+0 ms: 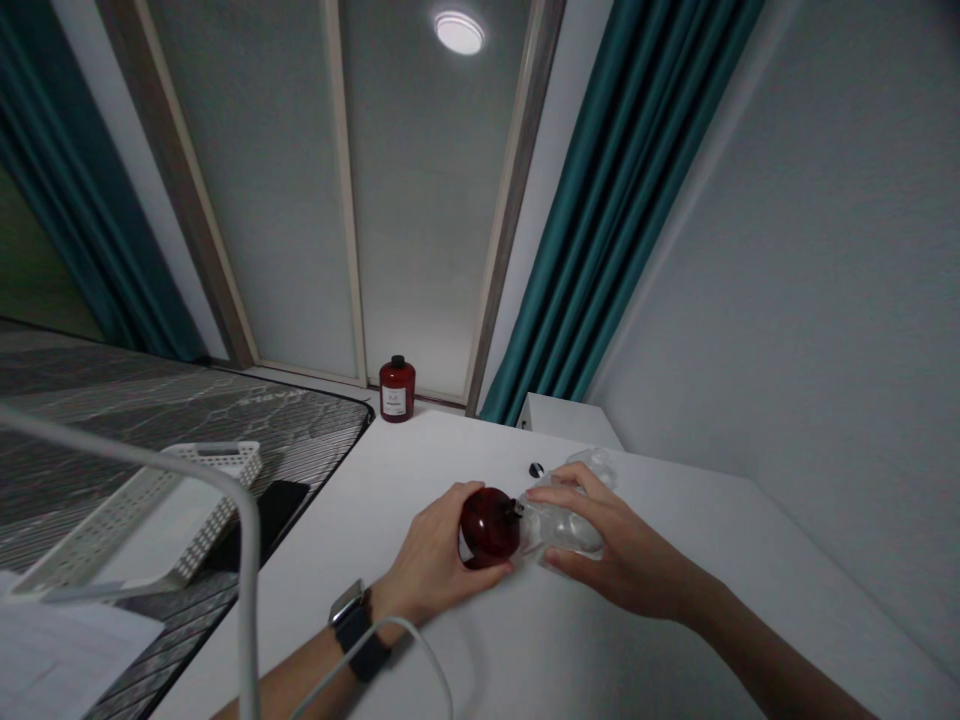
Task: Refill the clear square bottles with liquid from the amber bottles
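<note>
My left hand (427, 555) is shut around a round dark red glass bottle (489, 528), which lies on its side with its small neck pointing right. My right hand (604, 535) grips a crumpled clear plastic wrap (566, 527), which touches the bottle's neck. Both hands rest close together on the white table (315, 530). A small black cap (535, 470) lies just beyond the wrap. A taller dark red bottle (397, 389) with a white label stands upright at the table's far edge. A black watch (351, 628) circles my left wrist.
Left of the table lie a white perforated plastic basket (214, 470) and a black phone (270, 520) on a grey patterned mattress (172, 400). A white curved cable (150, 455) crosses the near left. White paper (60, 660) lies at the lower left, and a white wall (787, 300) rises on the right.
</note>
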`<state>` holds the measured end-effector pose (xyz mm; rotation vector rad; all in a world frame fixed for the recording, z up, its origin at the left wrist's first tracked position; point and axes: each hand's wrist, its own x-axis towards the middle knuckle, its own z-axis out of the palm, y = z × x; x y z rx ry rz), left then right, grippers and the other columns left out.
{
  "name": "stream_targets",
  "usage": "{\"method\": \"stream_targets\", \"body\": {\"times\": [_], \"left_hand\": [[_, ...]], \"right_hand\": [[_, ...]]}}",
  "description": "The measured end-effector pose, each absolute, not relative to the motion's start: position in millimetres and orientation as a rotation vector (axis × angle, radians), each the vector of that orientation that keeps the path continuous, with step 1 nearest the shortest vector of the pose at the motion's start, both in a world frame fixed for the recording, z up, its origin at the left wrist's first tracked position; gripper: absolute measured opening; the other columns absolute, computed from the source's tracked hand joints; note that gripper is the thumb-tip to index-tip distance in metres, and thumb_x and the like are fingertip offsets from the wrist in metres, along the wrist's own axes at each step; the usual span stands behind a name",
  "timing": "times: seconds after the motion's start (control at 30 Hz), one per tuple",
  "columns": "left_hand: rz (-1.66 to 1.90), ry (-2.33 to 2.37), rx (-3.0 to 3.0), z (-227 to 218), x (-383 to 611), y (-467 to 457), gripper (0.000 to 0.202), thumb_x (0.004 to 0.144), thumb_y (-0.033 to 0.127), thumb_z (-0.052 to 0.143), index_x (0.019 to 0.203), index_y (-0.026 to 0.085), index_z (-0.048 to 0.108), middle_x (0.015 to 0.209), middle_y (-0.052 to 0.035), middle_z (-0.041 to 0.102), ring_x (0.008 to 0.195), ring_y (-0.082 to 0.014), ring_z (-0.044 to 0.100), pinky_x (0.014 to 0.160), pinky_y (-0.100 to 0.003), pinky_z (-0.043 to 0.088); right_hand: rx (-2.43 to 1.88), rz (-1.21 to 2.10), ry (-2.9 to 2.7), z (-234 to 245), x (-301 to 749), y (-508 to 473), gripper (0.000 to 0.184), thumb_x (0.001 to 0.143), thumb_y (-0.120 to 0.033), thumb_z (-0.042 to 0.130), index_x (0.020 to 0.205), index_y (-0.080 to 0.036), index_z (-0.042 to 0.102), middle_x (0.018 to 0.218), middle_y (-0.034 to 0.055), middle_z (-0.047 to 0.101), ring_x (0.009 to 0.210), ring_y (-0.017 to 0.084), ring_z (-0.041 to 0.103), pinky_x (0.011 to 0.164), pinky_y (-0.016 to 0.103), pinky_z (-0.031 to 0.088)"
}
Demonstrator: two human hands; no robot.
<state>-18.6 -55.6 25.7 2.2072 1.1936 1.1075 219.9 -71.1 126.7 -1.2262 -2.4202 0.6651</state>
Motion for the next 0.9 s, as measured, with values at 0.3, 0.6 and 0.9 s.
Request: {"method": "stream_targets", "body": {"times": [0.3, 0.6, 0.9], "left_hand": [[1.128, 1.210, 2.200, 25.1, -17.7, -57.0, 0.077, 0.067, 0.036, 0.083, 0.131, 0.019, 0.042, 0.126, -0.0143, 0.064, 0.114, -0.0315, 0.065, 0.099, -0.049, 0.054], [1.139, 1.216, 2.158, 24.9, -17.7, -56.5, 0.074, 0.067, 0.036, 0.082, 0.129, 0.020, 0.045, 0.124, -0.0127, 0.065, 0.113, -0.0310, 0.065, 0.098, -0.047, 0.054], [1.178, 1.215, 2.132, 25.5, -17.2, -56.5, 0.073, 0.066, 0.034, 0.082, 0.129, 0.021, 0.046, 0.123, -0.0118, 0.065, 0.111, -0.0304, 0.066, 0.096, -0.047, 0.055]], "right_hand": [[-1.216, 0.650, -2.421, 130.4, 217.0, -70.0, 0.048, 0.086, -0.024, 0.068, 0.132, -0.029, 0.056, 0.128, 0.0092, 0.048, 0.120, 0.027, 0.052, 0.107, 0.048, 0.043], [-1.189, 0.654, -2.433, 132.2, 216.3, -67.9, 0.046, 0.087, -0.025, 0.067, 0.131, -0.028, 0.056, 0.126, 0.0089, 0.048, 0.120, 0.026, 0.051, 0.107, 0.047, 0.042], [-1.176, 0.635, -2.443, 132.7, 215.3, -65.6, 0.046, 0.087, -0.026, 0.067, 0.132, -0.028, 0.056, 0.126, 0.0090, 0.048, 0.119, 0.026, 0.052, 0.107, 0.047, 0.043]]}}
